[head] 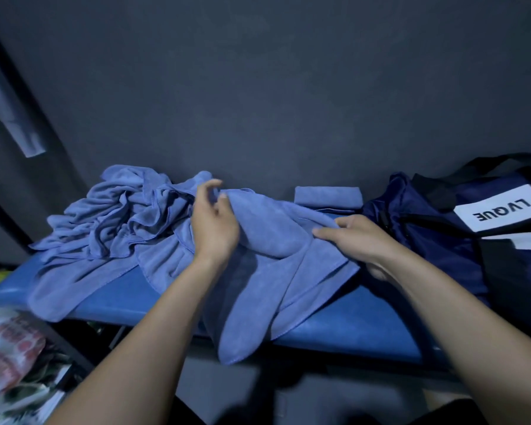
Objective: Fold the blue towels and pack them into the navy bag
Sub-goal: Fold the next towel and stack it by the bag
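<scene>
On the blue padded counter (344, 329), centre of view: one blue towel (267, 265), soft matte pile with a stitched hem, lies half-spread and rumpled. Its near end hangs over the counter's front edge at 6 o'clock in two long rounded lobes; its far part is humped up between the two hands.

Left hand (213, 222): at the towel's 11 o'clock corner, palm turned right. Fingers (210, 187) are raised, curled loosely and slightly apart, blurred; the thumb side touches the top fold of the towel. Whether cloth is actually pinched cannot be told.

Right hand (357, 237): at the towel's 3 o'clock edge. Its upper fingers lie fairly straight, pointing left, on top of the cloth ridge, while the lower ones curl beneath the towel's edge, so the cloth sits clamped between them.

Pile of unfolded towels (111, 216): same blue, heavily crumpled, at 9 to 10 o'clock from the worked towel, touching it, one edge draped over the counter's front.

Folded towel (327, 196): neat flat rectangle at 1 o'clock, against the dark wall (273, 87), apart from both hands.

Navy bag (442, 234): at 3 o'clock, just beside the right hand, slumped, black straps on top, white label reading "LVQUE" upside down.

Printed plastic bags (10, 348) lie below the counter at 8 o'clock.
</scene>
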